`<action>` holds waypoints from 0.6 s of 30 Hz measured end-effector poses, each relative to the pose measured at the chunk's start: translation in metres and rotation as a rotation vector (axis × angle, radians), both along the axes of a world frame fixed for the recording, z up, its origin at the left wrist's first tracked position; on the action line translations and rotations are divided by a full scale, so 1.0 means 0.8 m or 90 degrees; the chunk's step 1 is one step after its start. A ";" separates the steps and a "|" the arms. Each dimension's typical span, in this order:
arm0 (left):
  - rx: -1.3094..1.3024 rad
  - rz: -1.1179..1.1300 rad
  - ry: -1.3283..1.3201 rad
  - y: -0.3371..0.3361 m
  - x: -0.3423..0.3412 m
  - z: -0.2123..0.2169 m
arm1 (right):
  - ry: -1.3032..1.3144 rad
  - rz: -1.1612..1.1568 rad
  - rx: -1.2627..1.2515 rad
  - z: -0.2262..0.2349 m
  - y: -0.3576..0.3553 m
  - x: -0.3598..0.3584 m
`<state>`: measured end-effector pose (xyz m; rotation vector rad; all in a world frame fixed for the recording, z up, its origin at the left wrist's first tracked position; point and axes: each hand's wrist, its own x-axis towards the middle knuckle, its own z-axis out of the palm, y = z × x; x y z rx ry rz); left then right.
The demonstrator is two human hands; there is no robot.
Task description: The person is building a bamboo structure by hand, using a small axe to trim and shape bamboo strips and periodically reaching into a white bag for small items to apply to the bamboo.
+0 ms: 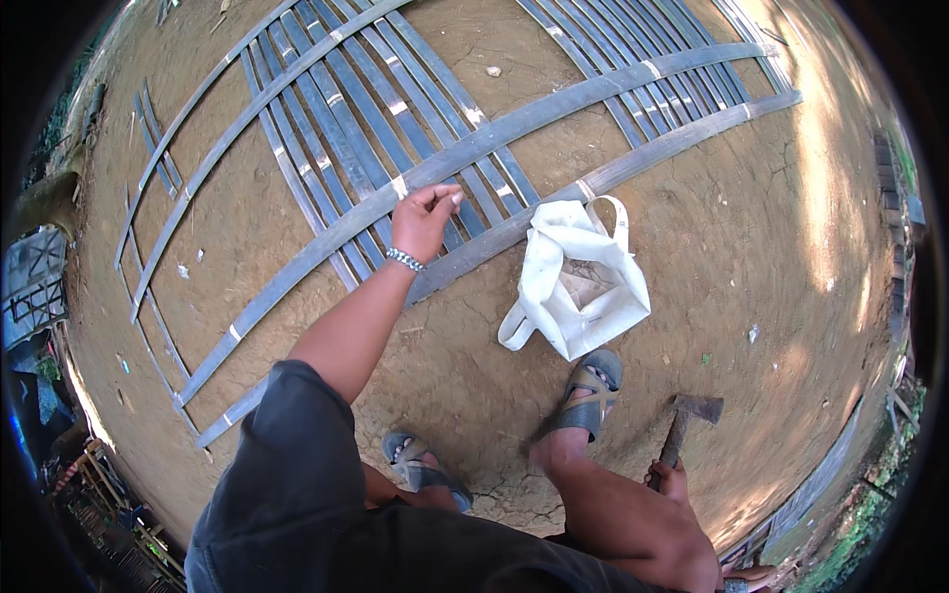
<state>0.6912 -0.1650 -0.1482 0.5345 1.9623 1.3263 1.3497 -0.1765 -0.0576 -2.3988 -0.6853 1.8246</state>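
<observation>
My left hand (425, 219) reaches forward over a lattice of long flat bamboo strips (395, 119) lying on bare earth. Its fingers are pinched together just above a crossing strip (514, 124); I cannot tell whether they grip it. A beaded bracelet sits on that wrist. My right hand (672, 482) hangs low by my right knee, closed around the handle of a small hatchet (687, 420) whose metal head points away from me. My sandalled feet (593, 390) stand on the ground below the strips.
A white cloth tote bag (578, 282) lies open on the dirt next to the nearest strips, just ahead of my right foot. More loose strips lie at the left (153, 148). Debris and vegetation ring the packed-earth yard.
</observation>
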 end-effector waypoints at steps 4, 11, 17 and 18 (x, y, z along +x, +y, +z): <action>0.071 -0.060 0.329 0.046 -0.059 -0.025 | -0.026 0.062 -0.033 0.027 0.033 -0.017; 0.012 -0.103 0.461 0.066 -0.094 -0.064 | -0.047 0.171 -0.041 0.059 0.075 -0.079; 0.037 -0.089 0.365 0.064 -0.096 -0.063 | 0.004 0.226 0.083 0.068 0.096 -0.142; 0.042 -0.076 0.355 0.064 -0.096 -0.063 | 0.008 0.251 0.102 0.071 0.103 -0.152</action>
